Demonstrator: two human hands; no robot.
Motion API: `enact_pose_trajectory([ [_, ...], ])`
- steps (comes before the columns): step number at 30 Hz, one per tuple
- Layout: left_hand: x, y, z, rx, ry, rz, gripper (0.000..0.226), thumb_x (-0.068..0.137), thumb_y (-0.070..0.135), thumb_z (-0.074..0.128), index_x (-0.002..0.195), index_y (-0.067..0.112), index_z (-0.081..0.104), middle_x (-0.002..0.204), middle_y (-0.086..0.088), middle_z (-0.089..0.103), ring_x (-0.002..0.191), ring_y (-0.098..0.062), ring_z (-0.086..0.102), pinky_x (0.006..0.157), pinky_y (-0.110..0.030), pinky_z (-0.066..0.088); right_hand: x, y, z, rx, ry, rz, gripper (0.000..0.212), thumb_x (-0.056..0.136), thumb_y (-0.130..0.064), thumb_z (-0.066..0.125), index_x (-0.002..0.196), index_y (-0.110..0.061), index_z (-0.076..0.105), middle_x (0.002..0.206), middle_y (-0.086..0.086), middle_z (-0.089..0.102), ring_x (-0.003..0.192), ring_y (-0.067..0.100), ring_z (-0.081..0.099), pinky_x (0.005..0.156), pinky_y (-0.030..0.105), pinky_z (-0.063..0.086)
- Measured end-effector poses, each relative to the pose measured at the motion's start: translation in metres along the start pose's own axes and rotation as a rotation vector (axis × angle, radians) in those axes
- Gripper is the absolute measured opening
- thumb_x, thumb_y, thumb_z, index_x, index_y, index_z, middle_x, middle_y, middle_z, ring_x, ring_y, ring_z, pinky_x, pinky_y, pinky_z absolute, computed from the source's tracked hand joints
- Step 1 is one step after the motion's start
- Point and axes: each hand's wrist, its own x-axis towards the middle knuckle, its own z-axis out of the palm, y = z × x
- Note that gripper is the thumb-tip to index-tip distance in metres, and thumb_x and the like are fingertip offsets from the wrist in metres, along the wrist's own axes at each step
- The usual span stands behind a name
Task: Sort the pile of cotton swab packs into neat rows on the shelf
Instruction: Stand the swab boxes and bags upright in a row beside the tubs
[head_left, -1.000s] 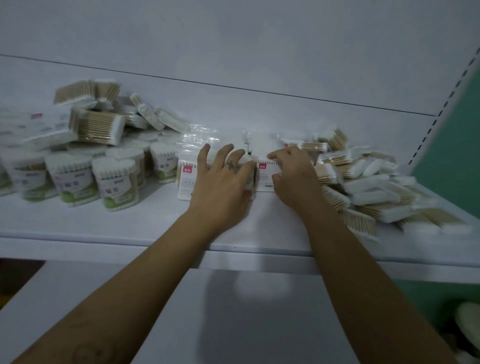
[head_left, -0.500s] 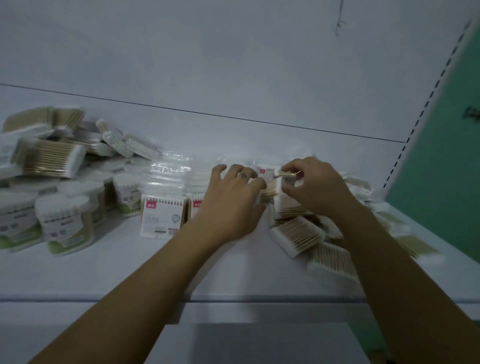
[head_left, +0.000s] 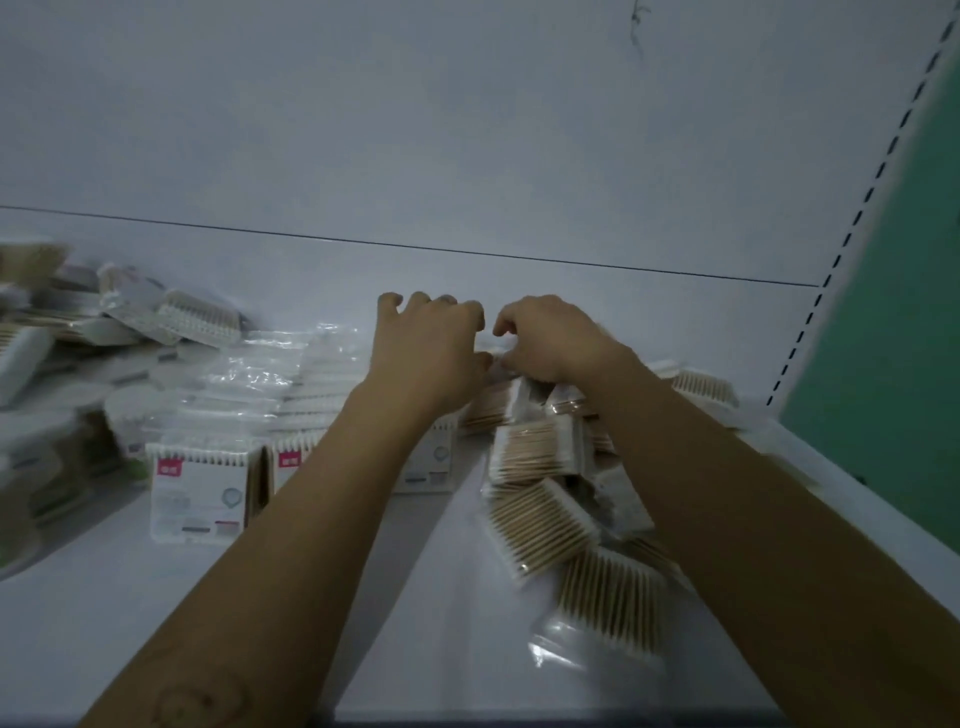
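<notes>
White cotton swab packs with a red label (head_left: 197, 491) stand upright in a row across the middle of the white shelf (head_left: 441, 623). Loose packs of wooden-stick swabs (head_left: 540, 525) lie heaped on the right. My left hand (head_left: 431, 348) reaches over the right end of the row, its fingers bent and spread above the packs behind it. Right beside it, my right hand (head_left: 556, 340) curls its fingers and thumb down onto a pack at the top of the heap (head_left: 514, 400). What lies under both palms is hidden.
Round swab tubs (head_left: 130, 415) and a jumble of more packs (head_left: 176, 317) fill the left of the shelf. Clear bagged packs (head_left: 249, 374) lie behind the row. The shelf's back panel rises just behind my hands, and a green wall (head_left: 893, 364) closes off the right end.
Both hands have moved farther back toward the shelf's rear panel and closer together. The view has tilted and shifted right, so the left pile sits near the frame's edge.
</notes>
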Motion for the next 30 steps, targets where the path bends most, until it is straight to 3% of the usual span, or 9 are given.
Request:
enact_pose_trajectory([
  [5, -0.013, -0.005, 0.003, 0.034, 0.087, 0.035, 0.038, 0.095, 0.045, 0.047, 0.129, 0.028, 0.054, 0.132, 0.001, 0.057, 0.127, -0.021, 0.045, 0.111, -0.043, 0.016, 0.032, 0.001, 0.022, -0.191, -0.063, -0.066, 0.030, 0.088, -0.022, 0.061, 0.118, -0.017, 0.061, 0.112, 0.005, 0.063, 0.097, 0.024, 0.059, 0.083, 0.035, 0.045],
  [10, -0.026, -0.010, 0.009, 0.069, 0.118, 0.008, 0.037, 0.094, 0.045, 0.046, 0.120, 0.023, 0.061, 0.120, -0.002, 0.065, 0.117, -0.025, 0.053, 0.108, -0.044, 0.018, 0.045, -0.002, 0.033, -0.329, -0.020, -0.104, 0.017, 0.086, -0.018, 0.063, 0.103, -0.016, 0.063, 0.088, 0.003, 0.057, 0.081, 0.024, 0.058, 0.072, 0.033, 0.043],
  [14, -0.024, -0.005, 0.014, 0.072, 0.119, 0.020, 0.039, 0.094, 0.044, 0.041, 0.117, 0.022, 0.064, 0.117, -0.002, 0.066, 0.115, -0.025, 0.054, 0.106, -0.044, 0.020, 0.049, 0.000, 0.028, -0.320, 0.084, -0.091, 0.014, 0.087, -0.014, 0.060, 0.099, -0.017, 0.066, 0.092, 0.003, 0.063, 0.082, 0.023, 0.060, 0.074, 0.033, 0.046],
  [20, -0.022, -0.007, 0.012, 0.020, 0.250, -0.044, 0.042, 0.093, 0.046, 0.050, 0.127, 0.023, 0.057, 0.125, -0.002, 0.062, 0.117, -0.025, 0.054, 0.102, -0.044, 0.024, 0.026, -0.001, -0.023, -0.101, 0.327, -0.023, 0.016, 0.091, -0.021, 0.059, 0.101, -0.014, 0.067, 0.105, 0.006, 0.065, 0.095, 0.028, 0.061, 0.080, 0.036, 0.048],
  [24, -0.019, -0.001, 0.006, -0.113, 0.341, -0.130, 0.052, 0.093, 0.045, 0.055, 0.139, 0.021, 0.046, 0.134, -0.004, 0.057, 0.122, -0.027, 0.052, 0.102, -0.044, 0.029, -0.005, -0.007, -0.055, 0.072, 0.464, -0.026, 0.008, 0.093, -0.024, 0.058, 0.094, -0.018, 0.063, 0.098, 0.000, 0.067, 0.088, 0.020, 0.059, 0.071, 0.030, 0.041],
  [28, -0.021, 0.004, -0.006, -0.356, 0.392, -0.153, 0.070, 0.089, 0.049, 0.060, 0.147, 0.021, 0.033, 0.140, -0.004, 0.052, 0.125, -0.024, 0.051, 0.102, -0.043, 0.034, -0.030, -0.021, -0.068, 0.397, 0.440, -0.117, 0.003, 0.089, -0.024, 0.067, 0.088, -0.022, 0.066, 0.085, -0.009, 0.067, 0.079, 0.009, 0.063, 0.071, 0.026, 0.052],
  [30, -0.026, 0.003, -0.015, -0.475, 0.378, -0.146, 0.072, 0.087, 0.052, 0.063, 0.146, 0.023, 0.033, 0.131, 0.000, 0.059, 0.116, -0.020, 0.057, 0.100, -0.043, 0.043, -0.040, -0.029, -0.069, 0.524, 0.442, -0.157, 0.003, 0.086, -0.023, 0.070, 0.088, -0.021, 0.070, 0.082, -0.011, 0.067, 0.076, 0.005, 0.063, 0.073, 0.021, 0.054],
])
